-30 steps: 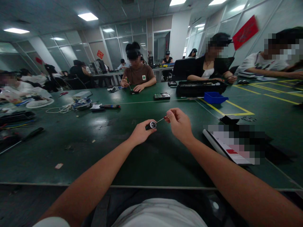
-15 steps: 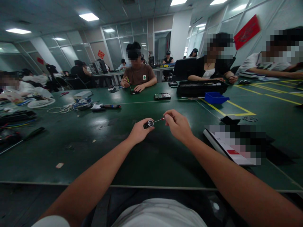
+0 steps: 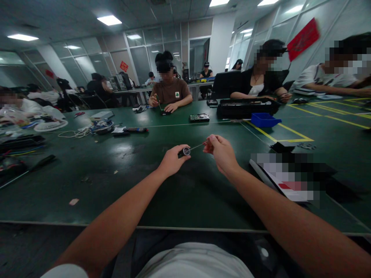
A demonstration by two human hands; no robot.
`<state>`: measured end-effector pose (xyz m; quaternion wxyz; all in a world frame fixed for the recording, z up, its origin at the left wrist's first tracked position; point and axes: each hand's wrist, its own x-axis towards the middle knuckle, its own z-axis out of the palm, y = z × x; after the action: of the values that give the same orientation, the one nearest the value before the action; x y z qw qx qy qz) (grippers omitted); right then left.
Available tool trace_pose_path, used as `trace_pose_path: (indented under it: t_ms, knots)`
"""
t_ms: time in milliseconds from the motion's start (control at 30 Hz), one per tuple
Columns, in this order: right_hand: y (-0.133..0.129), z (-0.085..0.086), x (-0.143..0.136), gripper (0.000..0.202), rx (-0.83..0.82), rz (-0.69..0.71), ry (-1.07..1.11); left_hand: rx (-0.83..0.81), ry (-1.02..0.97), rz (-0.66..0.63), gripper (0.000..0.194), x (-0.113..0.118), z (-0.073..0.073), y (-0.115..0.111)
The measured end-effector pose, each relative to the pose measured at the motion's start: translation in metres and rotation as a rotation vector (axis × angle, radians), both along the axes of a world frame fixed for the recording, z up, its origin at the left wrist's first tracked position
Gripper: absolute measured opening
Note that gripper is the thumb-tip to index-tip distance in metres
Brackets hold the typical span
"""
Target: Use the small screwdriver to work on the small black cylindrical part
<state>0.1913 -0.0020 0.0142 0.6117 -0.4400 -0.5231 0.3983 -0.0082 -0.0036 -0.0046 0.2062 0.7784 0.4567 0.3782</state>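
Note:
In the head view, my left hand [image 3: 173,160] is closed round a small dark cylindrical part [image 3: 186,151] with a pale ring at its round end. That ring faces toward me. My right hand [image 3: 222,151] pinches the reddish handle of a thin screwdriver [image 3: 198,146]. The metal shaft runs left from my fingers, and its tip meets the side or rim of the cylindrical part; exactly where it touches is too small to tell. Both hands are held above the green table [image 3: 185,204].
A blue bin [image 3: 265,120], a long black casing [image 3: 246,108] and a circuit board [image 3: 199,117] lie beyond my hands. Right of me is a white booklet [image 3: 290,185]. Tools and cables [image 3: 100,126] lie to the left. A co-worker [image 3: 169,90] sits opposite, holding a screwdriver.
My right hand has shifted slightly right and turned, its fingers now placed differently on the screwdriver handle. The cylindrical part in my left hand has moved a little to the right.

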Motion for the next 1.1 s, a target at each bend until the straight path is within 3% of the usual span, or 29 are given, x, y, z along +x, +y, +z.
trace_pose_path:
  t_ms: [133,400,667,933,1100]
  knots:
    - [0.003,-0.001,0.001,0.035,-0.035,-0.035,0.051,0.003,0.007,-0.002,0.035,0.000,-0.003,0.001]
    - [-0.010,0.006,-0.001,0.028,0.147,-0.130,-0.199,-0.016,0.005,0.002,0.036,0.002,0.002,-0.002]
    - [-0.021,0.015,-0.002,0.030,0.212,-0.124,-0.381,-0.054,0.019,0.038,0.035,0.001,0.003,-0.004]
    - [-0.022,0.017,-0.001,0.030,0.191,-0.075,-0.298,-0.040,-0.004,0.049,0.036,-0.001,0.000,-0.001]
    - [-0.025,0.015,-0.001,0.027,0.240,-0.037,-0.404,-0.058,-0.026,0.082,0.036,-0.001,0.002,0.000]
